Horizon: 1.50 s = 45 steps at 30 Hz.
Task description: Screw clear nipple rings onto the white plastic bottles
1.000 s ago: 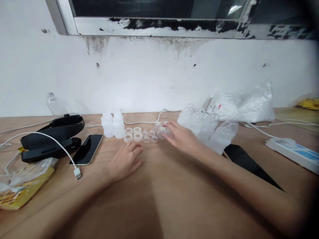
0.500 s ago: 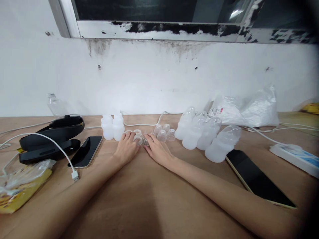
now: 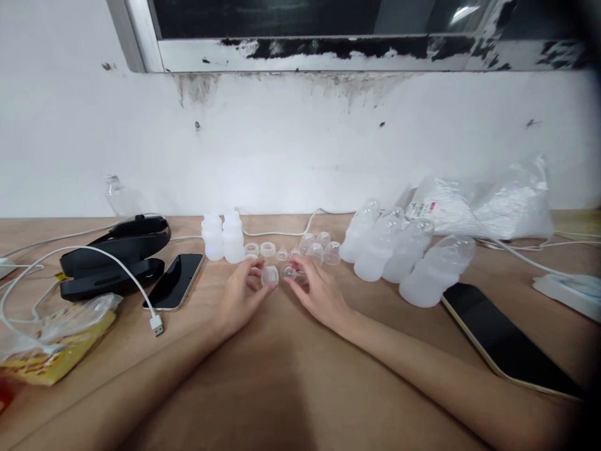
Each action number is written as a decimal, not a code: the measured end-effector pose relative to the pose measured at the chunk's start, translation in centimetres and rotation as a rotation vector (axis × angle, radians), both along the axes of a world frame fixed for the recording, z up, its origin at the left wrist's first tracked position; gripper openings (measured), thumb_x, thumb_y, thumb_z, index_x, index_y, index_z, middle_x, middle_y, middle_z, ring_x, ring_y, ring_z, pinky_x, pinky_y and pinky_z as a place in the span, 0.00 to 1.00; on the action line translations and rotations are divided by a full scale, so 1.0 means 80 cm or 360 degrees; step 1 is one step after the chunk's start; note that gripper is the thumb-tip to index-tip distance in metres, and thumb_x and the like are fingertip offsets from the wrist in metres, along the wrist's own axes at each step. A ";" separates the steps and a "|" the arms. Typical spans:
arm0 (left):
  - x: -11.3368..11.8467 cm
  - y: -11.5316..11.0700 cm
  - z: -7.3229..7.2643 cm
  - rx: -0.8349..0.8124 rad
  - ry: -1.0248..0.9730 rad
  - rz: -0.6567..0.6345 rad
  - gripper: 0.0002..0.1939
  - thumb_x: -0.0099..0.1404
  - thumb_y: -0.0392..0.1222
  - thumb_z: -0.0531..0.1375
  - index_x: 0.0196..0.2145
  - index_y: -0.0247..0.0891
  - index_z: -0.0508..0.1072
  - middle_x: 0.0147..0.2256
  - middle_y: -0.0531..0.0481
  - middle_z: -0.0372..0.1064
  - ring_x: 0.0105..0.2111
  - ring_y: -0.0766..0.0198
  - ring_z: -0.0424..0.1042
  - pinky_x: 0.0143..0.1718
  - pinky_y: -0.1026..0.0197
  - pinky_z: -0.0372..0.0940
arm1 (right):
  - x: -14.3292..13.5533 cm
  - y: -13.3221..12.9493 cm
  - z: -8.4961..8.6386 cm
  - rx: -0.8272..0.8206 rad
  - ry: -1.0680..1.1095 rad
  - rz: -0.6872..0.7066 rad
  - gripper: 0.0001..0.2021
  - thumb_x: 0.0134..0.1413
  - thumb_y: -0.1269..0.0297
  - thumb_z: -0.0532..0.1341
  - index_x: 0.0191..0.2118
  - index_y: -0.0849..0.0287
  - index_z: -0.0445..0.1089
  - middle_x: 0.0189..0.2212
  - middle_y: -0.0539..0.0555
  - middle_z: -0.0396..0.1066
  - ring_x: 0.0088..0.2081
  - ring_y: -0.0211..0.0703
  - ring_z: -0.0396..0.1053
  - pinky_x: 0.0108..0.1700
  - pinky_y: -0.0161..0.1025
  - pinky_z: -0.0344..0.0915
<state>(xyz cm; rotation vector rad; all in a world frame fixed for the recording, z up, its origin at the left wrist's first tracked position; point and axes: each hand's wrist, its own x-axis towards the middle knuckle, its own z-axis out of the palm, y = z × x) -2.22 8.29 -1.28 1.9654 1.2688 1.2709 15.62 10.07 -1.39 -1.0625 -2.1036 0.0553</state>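
Between thumb and fingers, my left hand (image 3: 246, 291) grips a whitish screw ring (image 3: 269, 275), tilted so its opening faces right. My right hand (image 3: 320, 291) pinches a clear bottle nipple (image 3: 288, 272) just to the right of the ring; the two pieces are close but apart. Behind my hands lie more screw rings (image 3: 267, 249), a couple of clear nipples (image 3: 282, 253) and several clear dome caps (image 3: 332, 252). Two frosted bottles (image 3: 233, 238) without caps stand to the left. On the right are several capped baby bottles (image 3: 425, 275).
At left lie a phone (image 3: 174, 282), a black headset-like strap device (image 3: 113, 263), a white USB cable (image 3: 156, 324) and a yellow packet (image 3: 70, 351). A larger phone (image 3: 507, 338), a power strip (image 3: 570, 294) and plastic bags (image 3: 507, 200) are at right. The wall bounds the table behind.
Both hands have come back toward me from the row of parts. The left now lifts a screw ring and the right a nipple. The view has shifted slightly left.
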 end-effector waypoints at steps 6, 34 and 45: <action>0.001 0.006 0.001 -0.0321 -0.0603 -0.0389 0.16 0.51 0.37 0.62 0.38 0.34 0.62 0.46 0.43 0.61 0.44 0.61 0.67 0.46 0.57 0.64 | -0.002 -0.007 0.000 -0.0037 0.0368 0.0106 0.14 0.51 0.70 0.55 0.45 0.58 0.56 0.37 0.55 0.65 0.35 0.38 0.66 0.35 0.38 0.67; -0.001 -0.001 0.011 0.0201 0.0138 -0.0333 0.18 0.53 0.39 0.61 0.43 0.39 0.65 0.44 0.47 0.64 0.46 0.60 0.63 0.48 0.56 0.58 | -0.016 -0.007 0.010 -0.1347 0.0929 0.0419 0.18 0.48 0.59 0.57 0.44 0.64 0.61 0.28 0.52 0.66 0.18 0.27 0.63 0.15 0.25 0.58; 0.017 -0.006 0.006 -0.0181 0.0060 -0.0140 0.04 0.56 0.36 0.54 0.32 0.35 0.64 0.21 0.56 0.61 0.22 0.70 0.62 0.24 0.67 0.59 | -0.016 -0.020 0.006 -0.1102 0.0713 0.0398 0.12 0.52 0.57 0.52 0.36 0.61 0.61 0.35 0.52 0.58 0.20 0.28 0.67 0.11 0.23 0.57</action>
